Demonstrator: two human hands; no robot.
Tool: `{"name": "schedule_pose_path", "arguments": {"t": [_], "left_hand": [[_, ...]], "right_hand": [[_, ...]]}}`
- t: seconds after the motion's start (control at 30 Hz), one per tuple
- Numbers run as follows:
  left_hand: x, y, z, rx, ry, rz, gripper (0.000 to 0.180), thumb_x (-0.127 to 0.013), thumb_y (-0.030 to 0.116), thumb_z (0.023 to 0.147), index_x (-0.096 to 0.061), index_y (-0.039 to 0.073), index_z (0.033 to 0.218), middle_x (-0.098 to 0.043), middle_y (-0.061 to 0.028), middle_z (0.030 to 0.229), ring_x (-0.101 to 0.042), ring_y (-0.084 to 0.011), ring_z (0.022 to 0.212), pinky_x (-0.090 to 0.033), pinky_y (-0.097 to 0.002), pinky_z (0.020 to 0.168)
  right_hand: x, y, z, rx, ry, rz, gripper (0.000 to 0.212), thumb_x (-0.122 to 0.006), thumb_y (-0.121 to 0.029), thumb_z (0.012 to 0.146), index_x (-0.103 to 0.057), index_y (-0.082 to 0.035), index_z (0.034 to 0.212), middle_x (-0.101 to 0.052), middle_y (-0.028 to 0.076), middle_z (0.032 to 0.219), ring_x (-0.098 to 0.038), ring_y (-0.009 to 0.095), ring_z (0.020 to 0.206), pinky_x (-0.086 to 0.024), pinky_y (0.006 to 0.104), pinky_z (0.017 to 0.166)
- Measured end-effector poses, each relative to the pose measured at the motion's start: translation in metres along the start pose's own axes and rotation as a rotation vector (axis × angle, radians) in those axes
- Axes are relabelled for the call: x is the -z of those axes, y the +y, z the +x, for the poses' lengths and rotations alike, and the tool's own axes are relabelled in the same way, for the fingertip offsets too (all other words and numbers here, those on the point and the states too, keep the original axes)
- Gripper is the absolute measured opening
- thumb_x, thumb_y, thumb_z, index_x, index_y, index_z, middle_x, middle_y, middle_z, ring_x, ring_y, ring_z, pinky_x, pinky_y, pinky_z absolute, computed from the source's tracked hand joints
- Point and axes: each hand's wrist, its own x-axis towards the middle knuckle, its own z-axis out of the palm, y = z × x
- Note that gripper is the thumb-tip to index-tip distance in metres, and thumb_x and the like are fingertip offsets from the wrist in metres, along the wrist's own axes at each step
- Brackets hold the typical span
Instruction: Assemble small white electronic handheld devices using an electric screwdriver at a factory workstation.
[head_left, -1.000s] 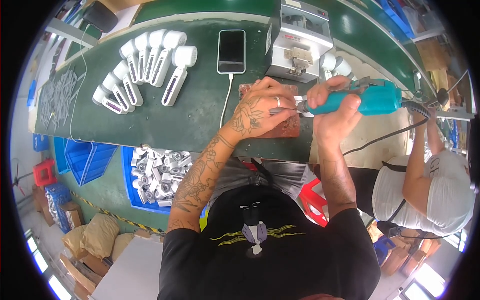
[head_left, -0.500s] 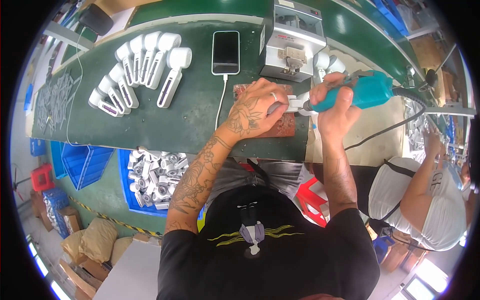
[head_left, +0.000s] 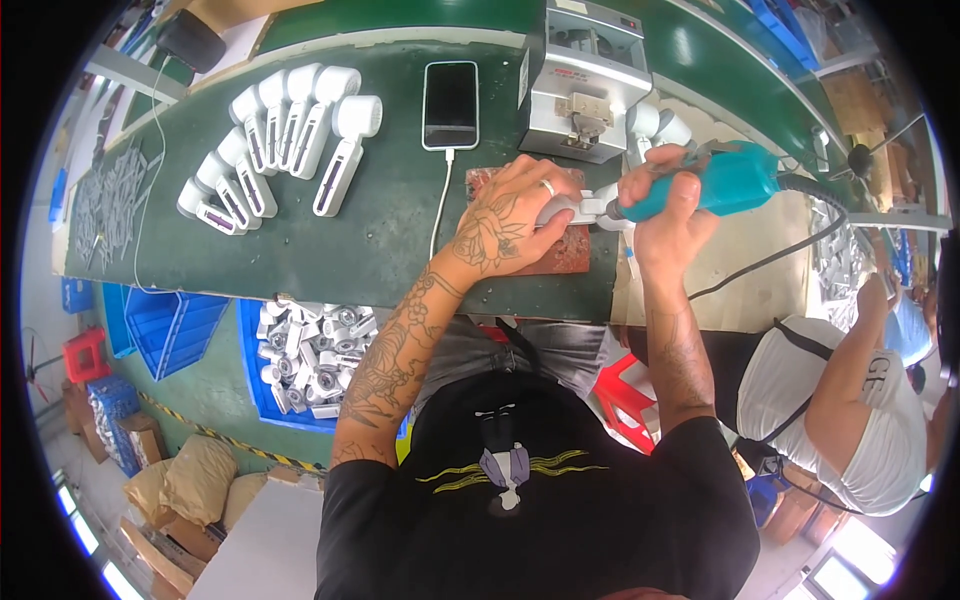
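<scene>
My left hand [head_left: 508, 215] is closed around a white round-headed device with a handle [head_left: 590, 207], pressing it down on a worn red pad [head_left: 568, 258]. The fingers cover much of the device. In my right hand [head_left: 672, 228] is a teal corded electric screwdriver [head_left: 735, 184], lying almost level with its tip pointing left. That tip meets the white device's handle end close beside my left fingers; whether a screw sits there is too small to tell. Just beyond the pad stands a grey metal machine [head_left: 585, 85].
Several similar white devices [head_left: 345, 160] lie in rows on the green table [head_left: 390, 220]. A phone [head_left: 451, 105] is plugged into a white cable. Grey strips [head_left: 110, 205] are piled far left. Below, a blue bin [head_left: 250, 365] holds white parts. Another person [head_left: 845, 410] sits at right.
My hands, the screwdriver and the white device stay nearly in place, with only a slight shift of my left fingers. At right, the other person's arm and body have moved a little.
</scene>
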Motion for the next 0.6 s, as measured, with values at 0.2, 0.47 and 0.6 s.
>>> {"name": "schedule_pose_path", "arguments": {"t": [0.2, 0.47, 0.6], "left_hand": [[0.0, 0.001, 0.001, -0.011, 0.01, -0.005, 0.019, -0.067, 0.015, 0.088, -0.067, 0.01, 0.107, -0.065, -0.007, 0.116, -0.057, -0.0314, 0.107, -0.047, -0.0428, 0.096], [-0.001, 0.0, 0.0, -0.008, -0.03, 0.037, 0.026, -0.065, 0.014, 0.088, -0.065, 0.009, 0.114, -0.064, -0.0071, 0.123, -0.056, -0.0322, 0.112, -0.046, -0.0428, 0.099], [-0.006, -0.001, 0.001, -0.02, -0.029, 0.06, 0.029, -0.06, 0.014, 0.09, -0.064, 0.008, 0.119, -0.062, -0.008, 0.128, -0.056, -0.0326, 0.116, -0.045, -0.0446, 0.102]], "right_hand": [[-0.001, 0.002, -0.003, -0.01, -0.02, 0.031, 0.052, -0.066, -0.045, 0.097, -0.058, 0.005, 0.106, -0.058, 0.007, 0.07, -0.058, 0.017, 0.062, -0.047, 0.0304, 0.056], [0.0, 0.008, -0.008, -0.052, -0.011, 0.015, 0.045, -0.065, -0.039, 0.099, -0.057, 0.005, 0.106, -0.057, 0.007, 0.07, -0.058, 0.017, 0.062, -0.047, 0.0298, 0.056], [0.001, 0.011, -0.006, -0.04, -0.013, 0.044, 0.039, -0.064, -0.035, 0.1, -0.057, 0.003, 0.1, -0.057, 0.007, 0.069, -0.057, 0.016, 0.061, -0.047, 0.0296, 0.056]]}}
